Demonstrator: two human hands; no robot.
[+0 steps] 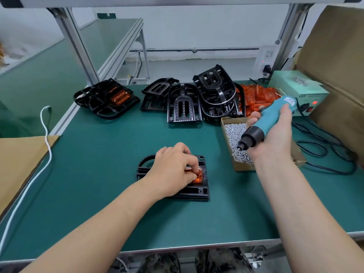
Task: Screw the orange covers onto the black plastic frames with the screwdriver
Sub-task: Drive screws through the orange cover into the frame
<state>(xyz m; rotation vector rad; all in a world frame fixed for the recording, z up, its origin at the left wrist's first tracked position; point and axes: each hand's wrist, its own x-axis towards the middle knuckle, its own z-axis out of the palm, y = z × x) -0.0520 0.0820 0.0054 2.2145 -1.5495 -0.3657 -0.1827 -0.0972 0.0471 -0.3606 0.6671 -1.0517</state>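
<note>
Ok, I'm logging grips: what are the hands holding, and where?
Right hand grips the screwdriver round its teal body; left hand pinches the orange cover near one end.

A workbench [98,146] with a dark green mat and a metal front edge fills the foreground. Slanting aluminium posts [78,46] rise from its back corners to a shelf [177,1] overhead. Behind on the left stands a second bench [110,34] of the same kind, its green top glossy under soft, even light. The back wall [197,26] is white, with a thin metal pipe [197,49] running along it above a pale floor [177,69]. A white socket strip [267,56] with a small red light hangs on the right post. Brown cardboard [334,56] stands at the right, and another sheet [19,160] lies at the left edge.
</note>
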